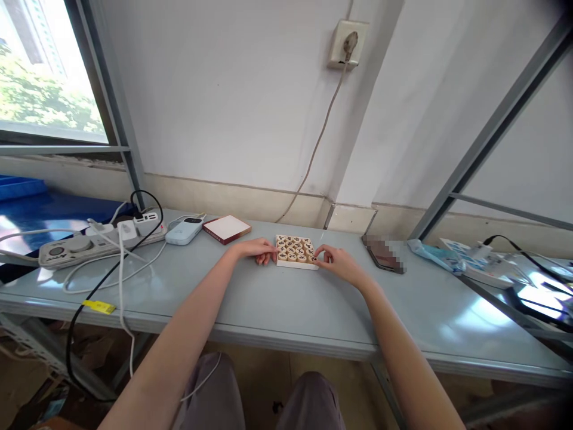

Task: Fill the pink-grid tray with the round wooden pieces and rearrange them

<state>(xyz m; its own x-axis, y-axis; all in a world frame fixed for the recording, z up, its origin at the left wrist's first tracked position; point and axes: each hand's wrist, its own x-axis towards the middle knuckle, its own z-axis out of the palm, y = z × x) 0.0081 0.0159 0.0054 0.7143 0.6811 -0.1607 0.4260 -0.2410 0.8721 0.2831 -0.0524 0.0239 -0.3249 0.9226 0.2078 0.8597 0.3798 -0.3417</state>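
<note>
A shallow white box [296,264] stands on the grey table, filled with rows of round wooden Chinese chess pieces [292,251] with dark characters on top. My left hand [258,248] is at the box's left side, fingertips against its edge and the other fingers curled below. At the front right corner, my right hand [339,263] pinches a chess piece [312,259] between thumb and forefinger. Whether that piece is raised off the box floor, I cannot tell. Behind my left hand lies the box lid [227,229], pale on top with dark red sides.
To the left are a white power bank [184,231], a power strip [80,248] with plugs, and loose cables hanging over the front edge. A phone [383,253] lies right of my right hand. Farther right is a blue plastic packet [436,257]. A wall closes off the back.
</note>
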